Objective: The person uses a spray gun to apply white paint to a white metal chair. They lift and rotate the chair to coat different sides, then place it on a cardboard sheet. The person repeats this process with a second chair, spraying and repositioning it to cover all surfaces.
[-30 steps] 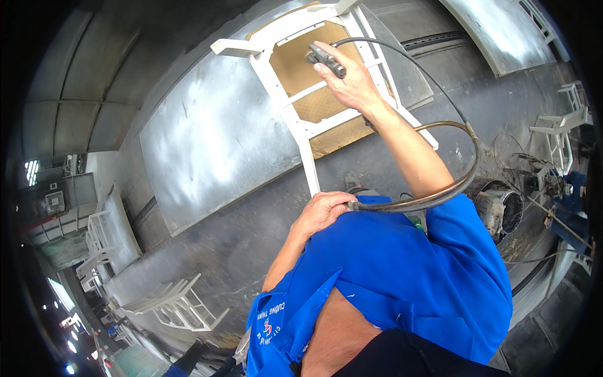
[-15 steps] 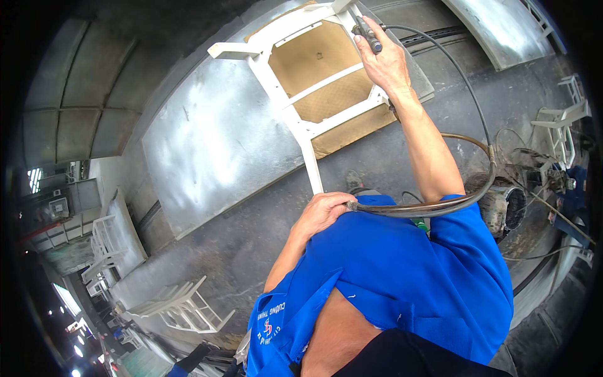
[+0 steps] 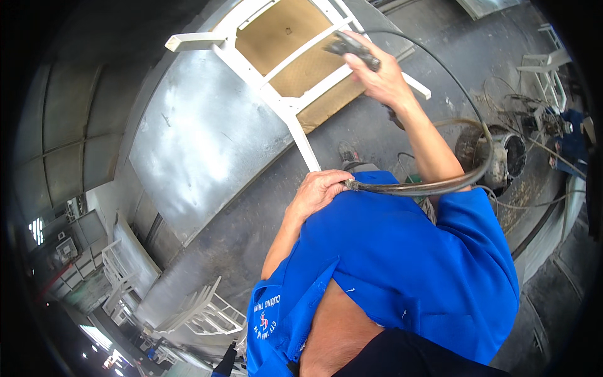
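Note:
My right hand (image 3: 381,76) is closed around a dark spray gun (image 3: 357,50), which is blurred by motion. The gun is over the near right part of a white chair frame (image 3: 264,78), close to its crossbars. My left hand (image 3: 316,193) is closed at my waist, with a dark hose (image 3: 402,188) running out from under its fingers. A long white leg (image 3: 304,144) of the frame reaches down to this hand; whether the fingers also grip the leg is hidden. From there the hose loops right, and a thinner black hose (image 3: 449,60) arcs up to the gun.
Beneath the frame lie a brown cardboard sheet (image 3: 330,107) and a large grey metal panel (image 3: 207,125). A dirty cylindrical machine (image 3: 493,154) with cables stands at right. White chair frames stand at lower left (image 3: 204,314) and far right (image 3: 543,66).
The spray gun has moved from the frame's right side toward its near end. In the picture the chair frame has shifted up and left. My left hand stays at my waist with the hose.

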Action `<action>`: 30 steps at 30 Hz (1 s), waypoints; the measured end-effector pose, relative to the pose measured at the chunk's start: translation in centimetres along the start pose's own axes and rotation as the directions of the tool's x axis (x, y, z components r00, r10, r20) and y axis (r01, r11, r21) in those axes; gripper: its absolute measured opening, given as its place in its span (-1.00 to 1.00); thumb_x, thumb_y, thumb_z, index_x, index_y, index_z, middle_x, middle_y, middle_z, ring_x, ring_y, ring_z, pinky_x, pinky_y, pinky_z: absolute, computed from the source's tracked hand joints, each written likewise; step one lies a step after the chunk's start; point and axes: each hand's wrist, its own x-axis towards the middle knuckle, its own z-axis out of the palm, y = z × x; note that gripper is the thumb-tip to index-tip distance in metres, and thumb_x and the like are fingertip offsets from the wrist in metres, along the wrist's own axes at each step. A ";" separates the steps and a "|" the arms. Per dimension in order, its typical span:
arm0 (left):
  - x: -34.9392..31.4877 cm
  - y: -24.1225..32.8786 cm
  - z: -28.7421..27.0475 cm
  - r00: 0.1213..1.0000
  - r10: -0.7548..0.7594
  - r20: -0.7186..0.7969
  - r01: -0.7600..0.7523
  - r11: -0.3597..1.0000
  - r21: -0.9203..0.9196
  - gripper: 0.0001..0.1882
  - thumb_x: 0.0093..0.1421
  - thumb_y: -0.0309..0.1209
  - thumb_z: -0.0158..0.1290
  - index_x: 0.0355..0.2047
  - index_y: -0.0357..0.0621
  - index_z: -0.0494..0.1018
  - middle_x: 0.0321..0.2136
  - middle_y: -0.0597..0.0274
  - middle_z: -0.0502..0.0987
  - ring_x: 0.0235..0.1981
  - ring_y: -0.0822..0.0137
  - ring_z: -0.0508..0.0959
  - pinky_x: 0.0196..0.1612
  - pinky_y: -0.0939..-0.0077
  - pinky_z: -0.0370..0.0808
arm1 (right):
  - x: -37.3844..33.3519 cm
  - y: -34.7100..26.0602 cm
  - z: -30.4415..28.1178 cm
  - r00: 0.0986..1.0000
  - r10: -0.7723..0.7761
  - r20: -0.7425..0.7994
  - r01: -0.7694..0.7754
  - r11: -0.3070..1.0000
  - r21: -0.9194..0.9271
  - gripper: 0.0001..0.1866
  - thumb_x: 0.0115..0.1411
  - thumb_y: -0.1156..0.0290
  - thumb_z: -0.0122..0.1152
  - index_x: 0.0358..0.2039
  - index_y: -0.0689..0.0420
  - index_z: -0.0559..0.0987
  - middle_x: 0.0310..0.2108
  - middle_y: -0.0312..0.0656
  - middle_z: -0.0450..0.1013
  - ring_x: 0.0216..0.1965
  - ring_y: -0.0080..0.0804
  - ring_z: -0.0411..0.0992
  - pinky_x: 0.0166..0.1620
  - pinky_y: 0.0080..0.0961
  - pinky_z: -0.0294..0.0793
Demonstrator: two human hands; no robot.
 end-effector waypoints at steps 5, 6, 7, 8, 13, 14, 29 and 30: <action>-1.8 0.3 -1.2 0.990 0.081 0.115 -0.100 0.980 0.173 -0.74 0.15 -0.49 0.27 -0.12 -0.09 0.64 -0.23 0.13 0.71 -0.21 0.02 0.70 -0.17 0.25 0.64 | -7.7 5.9 -0.9 0.937 0.242 -0.250 -0.308 0.912 -0.270 -0.46 0.34 0.11 0.23 0.32 -0.18 0.47 0.07 -0.04 0.59 0.05 -0.18 0.57 0.17 -0.29 0.47; -2.0 0.4 -1.3 0.987 0.057 0.151 -0.084 0.980 0.179 -0.74 0.15 -0.48 0.27 -0.11 -0.09 0.64 -0.23 0.13 0.71 -0.21 0.02 0.70 -0.16 0.25 0.64 | -8.7 7.1 -0.5 0.892 0.339 -0.299 -0.417 0.873 -0.254 -0.46 0.35 0.10 0.23 0.32 -0.19 0.46 0.06 -0.03 0.59 0.06 -0.15 0.57 0.17 -0.28 0.47; -2.4 0.3 -1.4 0.983 0.041 0.176 -0.074 0.980 0.185 -0.74 0.16 -0.47 0.27 -0.11 -0.08 0.64 -0.23 0.13 0.70 -0.20 0.03 0.70 -0.16 0.25 0.64 | -9.7 8.2 -0.1 0.909 0.325 -0.262 -0.386 0.892 -0.235 -0.46 0.35 0.10 0.23 0.33 -0.19 0.46 0.05 -0.03 0.60 0.07 -0.12 0.57 0.17 -0.27 0.48; -2.7 0.3 -1.4 0.979 0.035 0.202 -0.073 0.980 0.183 -0.74 0.16 -0.46 0.27 -0.11 -0.08 0.65 -0.22 0.13 0.70 -0.20 0.03 0.70 -0.16 0.25 0.64 | -10.2 9.3 0.7 0.905 0.346 -0.248 -0.400 0.891 -0.215 -0.46 0.35 0.09 0.23 0.33 -0.19 0.46 0.03 -0.03 0.61 0.09 -0.10 0.56 0.17 -0.26 0.47; -5.2 -0.6 -1.7 0.966 -0.015 0.260 -0.057 0.962 0.266 -0.75 0.18 -0.45 0.25 -0.11 -0.09 0.64 -0.21 0.12 0.70 -0.18 0.02 0.70 -0.15 0.24 0.64 | -12.3 13.0 6.8 0.933 0.303 -0.196 -0.345 0.908 -0.239 -0.45 0.35 0.07 0.22 0.33 -0.18 0.45 0.09 0.05 0.57 0.16 0.00 0.51 0.20 -0.21 0.47; -5.9 -0.7 -1.7 0.965 -0.023 0.263 -0.053 0.959 0.278 -0.75 0.18 -0.46 0.25 -0.11 -0.10 0.64 -0.21 0.11 0.70 -0.18 0.01 0.69 -0.15 0.23 0.64 | -13.0 13.3 7.9 0.936 0.317 -0.152 -0.343 0.917 -0.201 -0.44 0.35 0.06 0.22 0.33 -0.18 0.44 0.12 0.06 0.54 0.17 0.02 0.50 0.22 -0.20 0.47; -11.7 -1.2 -4.1 0.965 -0.070 0.254 -0.017 0.946 0.325 -0.77 0.16 -0.43 0.26 -0.15 -0.09 0.63 -0.22 0.14 0.69 -0.18 -0.02 0.67 -0.14 0.26 0.62 | -14.6 14.3 6.9 0.853 0.195 -0.484 -0.339 0.912 -0.231 -0.42 0.31 0.06 0.22 0.32 -0.15 0.45 0.12 0.09 0.54 0.19 0.11 0.47 0.24 -0.19 0.46; -11.8 -1.3 -4.2 0.966 -0.054 0.254 -0.028 0.951 0.308 -0.77 0.17 -0.43 0.26 -0.15 -0.09 0.63 -0.21 0.14 0.69 -0.18 -0.02 0.68 -0.13 0.26 0.62 | -14.3 14.3 5.9 0.834 0.158 -0.528 -0.337 0.905 -0.261 -0.43 0.31 0.05 0.21 0.31 -0.15 0.45 0.12 0.09 0.54 0.19 0.11 0.47 0.23 -0.19 0.46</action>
